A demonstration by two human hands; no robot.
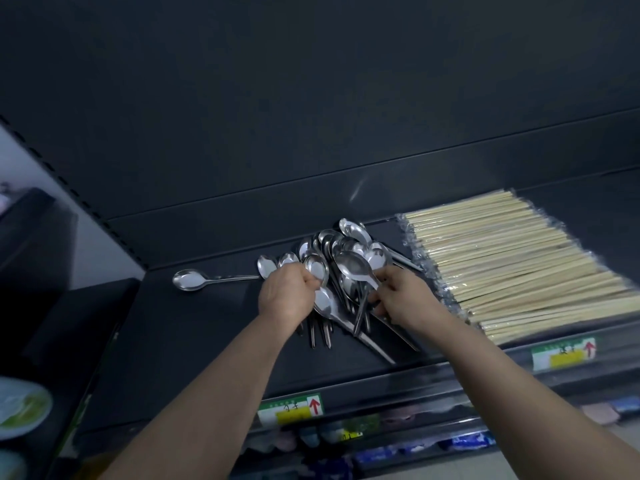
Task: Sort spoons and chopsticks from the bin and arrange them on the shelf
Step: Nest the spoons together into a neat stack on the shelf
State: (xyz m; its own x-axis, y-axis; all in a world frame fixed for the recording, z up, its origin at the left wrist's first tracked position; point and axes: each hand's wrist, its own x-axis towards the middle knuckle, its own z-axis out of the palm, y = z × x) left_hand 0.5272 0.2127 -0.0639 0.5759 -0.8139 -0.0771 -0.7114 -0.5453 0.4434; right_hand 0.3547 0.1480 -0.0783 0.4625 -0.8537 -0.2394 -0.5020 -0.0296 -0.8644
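Pale wooden chopsticks [512, 258] in clear plastic wrap fill the right end of the dark metal shelf [194, 334], just beside a mid-shelf heap of shiny steel spoons [346, 251] whose handles the left hand [285, 294] and right hand [403, 294] each grip with curled fingers, a lone spoon [188, 279] lying towards the left edge.

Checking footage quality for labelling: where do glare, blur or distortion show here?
Head view: white glare on the spoons; head view: the chopsticks smear toward the right edge, and the tags are too blurred to read; head view: wide-angle bends the shelf lines.
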